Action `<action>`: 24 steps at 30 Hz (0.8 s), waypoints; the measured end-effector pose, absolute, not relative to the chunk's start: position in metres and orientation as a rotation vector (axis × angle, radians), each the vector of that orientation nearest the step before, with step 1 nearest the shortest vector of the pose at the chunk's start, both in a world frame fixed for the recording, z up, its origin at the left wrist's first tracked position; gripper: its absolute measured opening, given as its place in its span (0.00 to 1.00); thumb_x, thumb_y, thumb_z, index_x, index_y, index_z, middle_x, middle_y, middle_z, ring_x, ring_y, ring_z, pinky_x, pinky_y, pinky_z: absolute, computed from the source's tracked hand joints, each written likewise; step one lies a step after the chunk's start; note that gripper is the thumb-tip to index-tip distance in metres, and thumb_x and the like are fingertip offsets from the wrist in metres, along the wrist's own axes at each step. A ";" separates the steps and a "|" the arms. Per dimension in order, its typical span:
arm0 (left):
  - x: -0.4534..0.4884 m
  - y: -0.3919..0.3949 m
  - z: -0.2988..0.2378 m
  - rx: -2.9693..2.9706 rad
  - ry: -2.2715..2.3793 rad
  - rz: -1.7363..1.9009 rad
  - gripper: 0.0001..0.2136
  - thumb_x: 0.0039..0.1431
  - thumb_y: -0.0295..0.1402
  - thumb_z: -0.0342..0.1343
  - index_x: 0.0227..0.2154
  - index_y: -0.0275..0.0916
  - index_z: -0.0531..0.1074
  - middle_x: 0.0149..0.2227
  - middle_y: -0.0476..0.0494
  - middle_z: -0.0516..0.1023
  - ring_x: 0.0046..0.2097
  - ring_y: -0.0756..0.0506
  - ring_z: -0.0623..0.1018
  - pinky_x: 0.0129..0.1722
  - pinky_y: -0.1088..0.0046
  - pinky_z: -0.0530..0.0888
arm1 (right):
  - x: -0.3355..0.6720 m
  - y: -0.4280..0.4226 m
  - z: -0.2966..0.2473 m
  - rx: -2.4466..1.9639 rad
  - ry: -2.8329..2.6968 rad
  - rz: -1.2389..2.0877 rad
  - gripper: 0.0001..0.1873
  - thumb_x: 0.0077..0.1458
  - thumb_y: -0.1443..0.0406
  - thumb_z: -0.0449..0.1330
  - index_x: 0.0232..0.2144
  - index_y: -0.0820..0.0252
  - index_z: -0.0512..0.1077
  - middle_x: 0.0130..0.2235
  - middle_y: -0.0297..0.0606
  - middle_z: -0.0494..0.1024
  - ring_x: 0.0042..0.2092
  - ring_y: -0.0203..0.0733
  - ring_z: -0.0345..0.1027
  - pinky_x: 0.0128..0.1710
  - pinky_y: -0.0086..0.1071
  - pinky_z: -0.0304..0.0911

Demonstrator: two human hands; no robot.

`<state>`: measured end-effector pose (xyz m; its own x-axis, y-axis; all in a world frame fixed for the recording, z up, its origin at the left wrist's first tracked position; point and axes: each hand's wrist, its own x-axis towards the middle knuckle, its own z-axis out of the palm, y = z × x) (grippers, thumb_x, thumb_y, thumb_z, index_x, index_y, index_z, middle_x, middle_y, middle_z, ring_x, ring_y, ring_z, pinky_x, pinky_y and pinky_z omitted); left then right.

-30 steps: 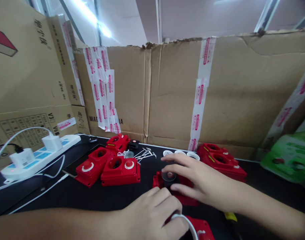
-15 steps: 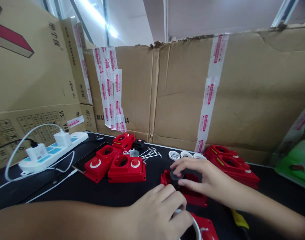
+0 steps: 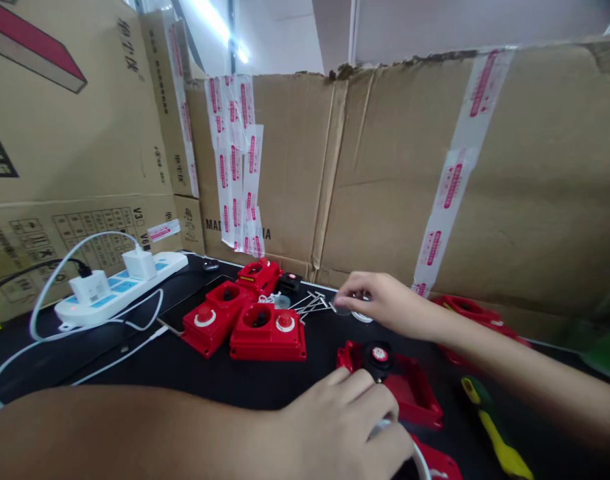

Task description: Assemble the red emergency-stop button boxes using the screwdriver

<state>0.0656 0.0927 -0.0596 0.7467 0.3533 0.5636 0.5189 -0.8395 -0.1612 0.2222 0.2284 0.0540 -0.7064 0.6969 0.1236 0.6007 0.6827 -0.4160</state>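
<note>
My left hand (image 3: 345, 420) is closed round a white ring (image 3: 423, 460) at the bottom, above a red housing (image 3: 442, 463) that is partly hidden. Just beyond it lies an open red housing (image 3: 409, 387), and a black round part with a red-and-white centre (image 3: 379, 357) sits at its left end. Farther back, my right hand (image 3: 372, 297) pinches a thin grey, see-through disc (image 3: 341, 308) at its fingertips. Under that hand a white ring (image 3: 362, 317) shows in part on the black table.
Left of centre stand several red housings (image 3: 267, 340), with long metal screws (image 3: 315, 305) beside them. More red housings (image 3: 475, 308) are at the right. A yellow-green screwdriver (image 3: 497, 433) lies front right. A power strip (image 3: 119, 283) with cables is at left; cardboard walls (image 3: 385, 167) stand behind.
My right hand has moved back from the black part in the open housing, the grey disc now at its fingertips. The left hand keeps its grip. The view has shifted slightly.
</note>
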 end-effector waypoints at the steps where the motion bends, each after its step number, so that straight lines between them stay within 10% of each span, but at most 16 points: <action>1: 0.067 0.094 -0.062 -2.606 -0.674 -0.791 0.05 0.79 0.32 0.51 0.44 0.40 0.70 0.42 0.44 0.76 0.39 0.41 0.75 0.36 0.64 0.70 | 0.208 0.237 0.058 -1.067 -2.645 0.474 0.13 0.71 0.56 0.64 0.43 0.58 0.82 0.47 0.41 0.84 0.48 0.47 0.79 0.54 0.46 0.73; 6: 0.068 0.100 -0.070 -2.529 -0.648 -0.872 0.07 0.80 0.31 0.49 0.42 0.41 0.69 0.40 0.46 0.77 0.36 0.42 0.75 0.32 0.66 0.67 | 0.137 0.269 0.053 -1.179 -2.810 0.494 0.19 0.71 0.56 0.66 0.58 0.58 0.76 0.59 0.44 0.80 0.53 0.49 0.79 0.53 0.48 0.78; 24: 0.060 0.087 -0.052 -2.705 -0.724 -0.718 0.06 0.80 0.34 0.53 0.49 0.37 0.71 0.49 0.43 0.75 0.46 0.41 0.74 0.40 0.63 0.73 | 0.092 0.269 0.018 -1.046 -2.941 0.170 0.21 0.70 0.56 0.66 0.60 0.58 0.75 0.60 0.46 0.79 0.55 0.50 0.78 0.54 0.50 0.77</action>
<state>0.0599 0.0868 -0.0520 0.7550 0.3996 0.5199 0.5230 -0.8453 -0.1098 0.0920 0.2686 0.0184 -0.7759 0.6305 -0.0220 0.6288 0.7701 -0.1074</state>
